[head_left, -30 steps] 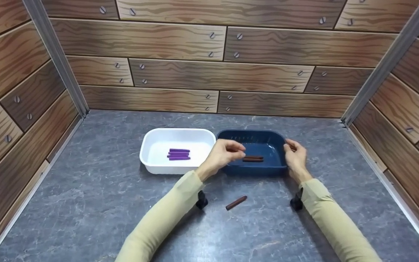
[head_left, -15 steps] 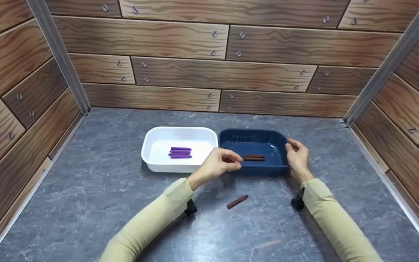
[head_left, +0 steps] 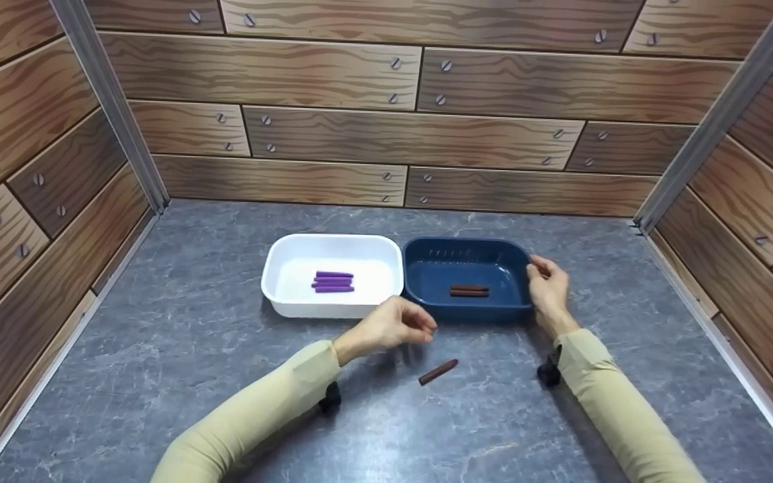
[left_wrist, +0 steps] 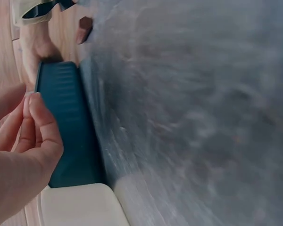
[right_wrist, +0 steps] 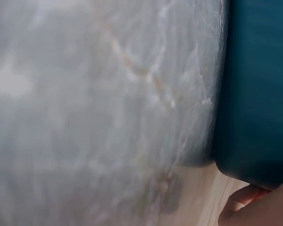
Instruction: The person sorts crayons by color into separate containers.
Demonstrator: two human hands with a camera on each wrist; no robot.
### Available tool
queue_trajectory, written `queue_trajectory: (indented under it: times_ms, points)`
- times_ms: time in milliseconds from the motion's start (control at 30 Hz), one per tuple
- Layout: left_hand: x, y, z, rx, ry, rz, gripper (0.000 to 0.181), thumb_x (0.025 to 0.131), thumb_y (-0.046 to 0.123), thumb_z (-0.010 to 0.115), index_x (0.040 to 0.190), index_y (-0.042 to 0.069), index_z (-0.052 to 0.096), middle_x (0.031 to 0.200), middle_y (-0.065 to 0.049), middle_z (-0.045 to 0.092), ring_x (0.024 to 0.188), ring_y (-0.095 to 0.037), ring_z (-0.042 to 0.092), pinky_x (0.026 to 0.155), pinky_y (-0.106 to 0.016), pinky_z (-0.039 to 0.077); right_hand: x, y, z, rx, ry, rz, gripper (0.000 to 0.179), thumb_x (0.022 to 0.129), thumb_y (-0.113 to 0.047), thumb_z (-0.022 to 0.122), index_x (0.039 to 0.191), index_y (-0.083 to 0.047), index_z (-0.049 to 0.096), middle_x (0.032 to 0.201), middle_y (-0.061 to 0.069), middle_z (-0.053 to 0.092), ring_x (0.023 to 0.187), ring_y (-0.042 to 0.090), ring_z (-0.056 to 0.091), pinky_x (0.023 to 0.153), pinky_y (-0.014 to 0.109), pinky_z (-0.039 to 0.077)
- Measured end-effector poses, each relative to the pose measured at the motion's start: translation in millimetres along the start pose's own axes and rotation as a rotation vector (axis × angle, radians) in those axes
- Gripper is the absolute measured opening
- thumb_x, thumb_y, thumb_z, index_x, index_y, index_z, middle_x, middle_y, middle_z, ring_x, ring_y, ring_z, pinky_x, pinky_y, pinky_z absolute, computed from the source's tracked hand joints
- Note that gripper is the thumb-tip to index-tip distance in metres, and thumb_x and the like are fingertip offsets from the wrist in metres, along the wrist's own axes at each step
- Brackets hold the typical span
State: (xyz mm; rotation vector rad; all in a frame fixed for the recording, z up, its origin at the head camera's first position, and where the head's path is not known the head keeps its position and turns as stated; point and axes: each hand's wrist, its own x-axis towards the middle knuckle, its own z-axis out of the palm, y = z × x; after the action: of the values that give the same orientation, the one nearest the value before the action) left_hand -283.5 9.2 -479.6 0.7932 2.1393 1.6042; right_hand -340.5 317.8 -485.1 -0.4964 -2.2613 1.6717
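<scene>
My left hand (head_left: 394,323) hovers above the table in front of the two bins, its fingers loosely bent with nothing between them. Just to its front right, one brown crayon (head_left: 438,371) lies slanted on the table; its blunt end shows in the left wrist view. With thumb and fingers, my right hand (head_left: 548,288) holds the right rim of a dark blue bin (head_left: 468,312). Two brown crayons (head_left: 469,293) lie side by side inside that bin. In the white bin (head_left: 323,310) to its left, several purple crayons (head_left: 333,282) lie in a row.
Both bins stand side by side on the grey marbled table (head_left: 178,349). A wood-patterned back wall (head_left: 333,134) and two side walls with metal corner posts enclose the table.
My left hand has drawn back from over the blue bin, toward me and slightly left, down to the table in front. My right hand stays on the bin's rim.
</scene>
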Motion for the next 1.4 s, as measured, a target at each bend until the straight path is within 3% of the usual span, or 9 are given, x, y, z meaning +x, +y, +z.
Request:
queue_trajectory:
  times_ms: [133,267,533,733,900,1167,1400]
  points:
    - [-4.5,-2.8,0.7,0.011,-0.024,-0.054,0.024,0.080,-0.005,0.075,0.103,-0.009,0.072,0.092,-0.016,0.074,0.074,-0.004,0.062,0.065,-0.017,0.051,-0.1,1,0,0.003,0.002,0.000,0.039,0.103,-0.013,0.046,0.140,-0.002,0.051,0.132,0.017,0.053,0.104,0.013,0.049,0.084,0.020,0.041]
    - [-7.1,-6.4,2.0,0.019,-0.045,-0.068,0.024,0.078,-0.007,0.075,0.102,-0.009,0.072,0.092,-0.018,0.074,0.072,-0.003,0.063,0.063,-0.018,0.052,-0.3,2,0,0.008,0.002,0.003,0.039,0.103,-0.012,0.046,0.140,-0.001,0.051,0.133,0.018,0.052,0.106,0.015,0.049,0.085,0.020,0.041]
    - [-8.6,-10.4,5.9,0.041,-0.214,-0.157,0.022,0.078,-0.006,0.076,0.099,-0.007,0.074,0.090,-0.016,0.075,0.069,-0.006,0.065,0.062,-0.022,0.054,-1.3,3,-1,-0.018,-0.017,0.009,0.040,0.103,-0.015,0.045,0.142,-0.005,0.051,0.131,0.015,0.052,0.104,0.014,0.049,0.083,0.021,0.042]
    - [-4.9,-10.2,9.2,0.135,-0.267,-0.152,0.025,0.075,-0.005,0.079,0.099,-0.004,0.075,0.091,-0.016,0.075,0.070,-0.003,0.063,0.063,-0.017,0.052,0.3,4,-1,-0.014,-0.014,0.028,0.040,0.103,-0.015,0.045,0.142,-0.005,0.051,0.134,0.015,0.052,0.109,0.015,0.050,0.086,0.022,0.042]
    - [-1.9,-7.0,11.1,0.235,-0.320,-0.143,0.026,0.072,0.000,0.083,0.097,0.000,0.076,0.085,-0.010,0.074,0.067,-0.001,0.061,0.062,-0.014,0.049,1.9,4,-1,0.000,0.002,0.004,0.039,0.103,-0.013,0.046,0.140,-0.003,0.052,0.132,0.015,0.053,0.105,0.013,0.049,0.085,0.021,0.041]
    - [-2.6,-2.0,17.5,0.399,-0.247,-0.157,0.026,0.068,0.015,0.090,0.090,0.010,0.078,0.077,0.003,0.075,0.063,0.003,0.061,0.061,-0.013,0.047,0.5,1,-1,-0.021,-0.004,-0.012,0.040,0.103,-0.014,0.044,0.142,-0.003,0.050,0.135,0.017,0.051,0.112,0.019,0.049,0.087,0.023,0.041]
    - [-4.5,-1.3,21.2,0.430,-0.193,-0.161,0.021,0.067,0.014,0.090,0.085,0.011,0.079,0.074,0.003,0.075,0.059,0.004,0.060,0.057,-0.013,0.045,-0.7,0,-1,-0.026,-0.019,-0.005,0.041,0.104,-0.015,0.044,0.142,-0.004,0.049,0.135,0.017,0.051,0.114,0.020,0.049,0.088,0.024,0.042]
